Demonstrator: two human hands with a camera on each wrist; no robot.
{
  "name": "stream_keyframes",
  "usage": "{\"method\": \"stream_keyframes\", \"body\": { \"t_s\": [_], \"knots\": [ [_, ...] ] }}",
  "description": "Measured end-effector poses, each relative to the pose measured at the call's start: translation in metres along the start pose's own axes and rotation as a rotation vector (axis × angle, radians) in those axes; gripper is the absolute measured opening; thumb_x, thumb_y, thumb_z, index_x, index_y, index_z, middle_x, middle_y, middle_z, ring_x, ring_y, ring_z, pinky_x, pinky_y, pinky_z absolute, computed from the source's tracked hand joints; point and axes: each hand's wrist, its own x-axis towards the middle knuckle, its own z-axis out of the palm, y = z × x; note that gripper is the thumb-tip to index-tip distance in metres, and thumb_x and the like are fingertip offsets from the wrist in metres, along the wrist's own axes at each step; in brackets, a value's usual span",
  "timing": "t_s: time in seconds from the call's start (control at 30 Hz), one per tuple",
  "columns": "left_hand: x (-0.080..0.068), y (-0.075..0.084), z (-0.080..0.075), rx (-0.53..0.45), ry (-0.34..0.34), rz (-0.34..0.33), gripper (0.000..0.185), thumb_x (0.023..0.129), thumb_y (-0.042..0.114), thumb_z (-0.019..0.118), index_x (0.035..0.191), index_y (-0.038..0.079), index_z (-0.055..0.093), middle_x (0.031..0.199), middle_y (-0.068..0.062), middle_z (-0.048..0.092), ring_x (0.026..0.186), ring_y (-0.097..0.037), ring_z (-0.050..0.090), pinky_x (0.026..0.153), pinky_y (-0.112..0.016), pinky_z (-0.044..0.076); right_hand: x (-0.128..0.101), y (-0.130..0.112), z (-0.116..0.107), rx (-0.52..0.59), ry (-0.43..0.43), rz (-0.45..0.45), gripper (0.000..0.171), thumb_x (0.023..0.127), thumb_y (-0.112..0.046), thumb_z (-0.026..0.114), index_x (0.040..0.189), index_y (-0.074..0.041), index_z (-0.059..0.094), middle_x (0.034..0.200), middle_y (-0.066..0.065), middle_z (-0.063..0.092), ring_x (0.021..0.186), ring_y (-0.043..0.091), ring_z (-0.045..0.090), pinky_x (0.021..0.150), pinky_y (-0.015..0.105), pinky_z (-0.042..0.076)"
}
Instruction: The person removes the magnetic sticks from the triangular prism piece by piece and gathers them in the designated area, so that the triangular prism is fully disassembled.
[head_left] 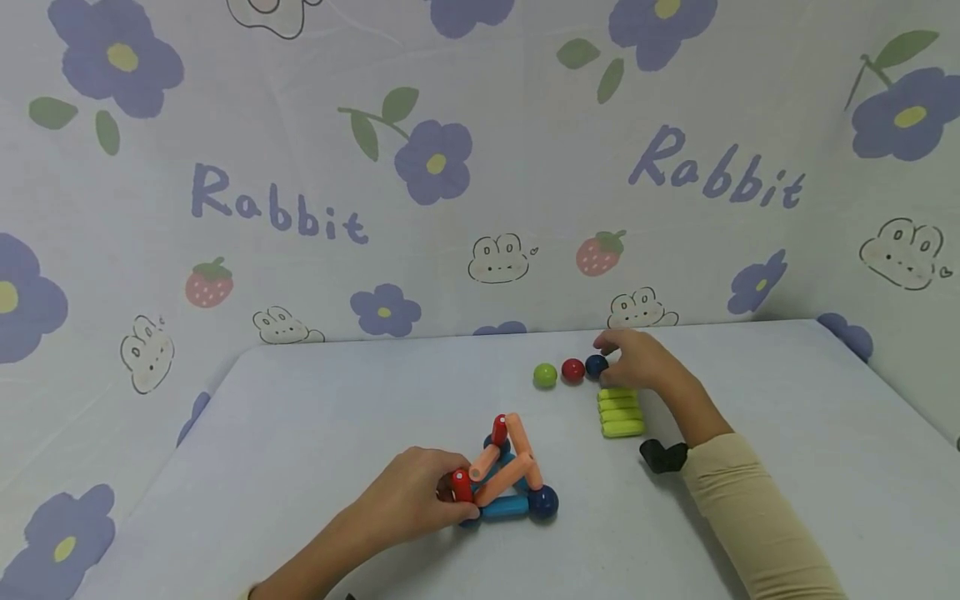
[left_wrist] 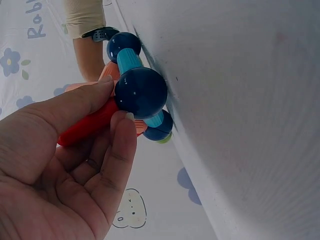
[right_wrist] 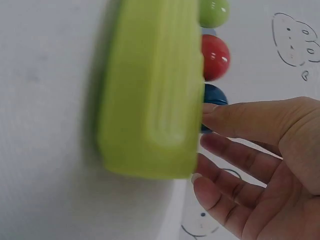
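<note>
A small frame of orange rods (head_left: 517, 467), blue rods (head_left: 504, 507) and dark blue balls (head_left: 543, 502) stands on the table near its front. My left hand (head_left: 454, 493) pinches a red rod (head_left: 461, 484) at the frame's left corner. In the left wrist view, thumb and forefinger of that left hand (left_wrist: 118, 102) hold the red rod (left_wrist: 85, 127) just below a dark blue ball (left_wrist: 141, 93). Farther back, my right hand (head_left: 609, 355) reaches a loose dark blue ball (head_left: 596, 365). Its thumb (right_wrist: 235, 117) touches that ball (right_wrist: 214, 96), and the other fingers lie nearly straight.
A red ball (head_left: 572, 370) and a green ball (head_left: 545, 375) lie in a row left of the loose blue one. A stack of lime green rods (head_left: 621, 412) lies just in front of my right hand. Printed cloth walls close in the table's back and sides.
</note>
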Motion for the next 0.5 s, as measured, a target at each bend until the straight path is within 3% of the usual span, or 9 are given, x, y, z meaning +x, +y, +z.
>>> {"method": "stream_keyframes", "body": {
  "t_s": [0.13, 0.33, 0.4, 0.5],
  "knots": [
    [0.001, 0.000, 0.000, 0.019, -0.011, -0.011, 0.019, 0.081, 0.020, 0.086, 0.089, 0.014, 0.070, 0.067, 0.012, 0.055, 0.063, -0.005, 0.050, 0.055, -0.021, 0.045, -0.005, -0.005, -0.009, -0.001, 0.047, -0.008, 0.046, 0.086, -0.004, 0.073, 0.130, 0.003, 0.060, 0.129, 0.025, 0.060, 0.119, 0.044, 0.055, 0.096, 0.058, 0.046],
    [0.002, 0.001, 0.001, 0.025, -0.050, -0.044, 0.019, 0.083, 0.022, 0.084, 0.093, 0.013, 0.070, 0.073, 0.012, 0.055, 0.065, -0.004, 0.053, 0.058, -0.020, 0.049, -0.016, -0.033, -0.020, 0.024, 0.213, -0.169, 0.030, 0.094, -0.008, 0.067, 0.123, -0.001, 0.065, 0.121, 0.019, 0.065, 0.107, 0.036, 0.062, 0.085, 0.050, 0.054],
    [0.002, 0.002, 0.001, 0.017, -0.059, -0.051, 0.019, 0.084, 0.022, 0.084, 0.095, 0.013, 0.071, 0.075, 0.012, 0.055, 0.066, -0.004, 0.053, 0.059, -0.020, 0.049, -0.022, -0.049, -0.022, 0.058, 0.194, -0.277, 0.026, 0.094, -0.008, 0.067, 0.120, -0.002, 0.067, 0.113, 0.015, 0.067, 0.099, 0.031, 0.064, 0.080, 0.045, 0.056],
    [0.002, 0.001, 0.000, 0.002, -0.069, -0.058, 0.022, 0.082, 0.020, 0.085, 0.099, 0.012, 0.073, 0.077, 0.011, 0.056, 0.067, -0.004, 0.055, 0.061, -0.020, 0.050, -0.034, -0.078, -0.020, 0.099, 0.062, -0.469, 0.021, 0.094, -0.011, 0.070, 0.114, -0.006, 0.070, 0.102, 0.004, 0.070, 0.086, 0.021, 0.065, 0.072, 0.036, 0.056]
  ]
}}
